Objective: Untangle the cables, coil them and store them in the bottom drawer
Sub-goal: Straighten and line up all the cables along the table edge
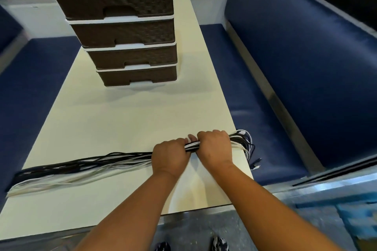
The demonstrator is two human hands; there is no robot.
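Note:
A long bundle of black and white cables (81,167) lies across the near part of the cream table (114,120), from the left edge to the right edge. My left hand (170,154) and my right hand (214,146) grip the bundle side by side near its right end. Past my right hand the cable ends (247,144) loop and hang over the table's right edge. The brown drawer unit (130,32) stands at the far end, all drawers closed, the bottom drawer (137,76) lowest.
Blue padded benches (285,87) run along both long sides of the table. My shoes (219,244) show on the floor below the near table edge. A white wall ledge lies behind the drawer unit.

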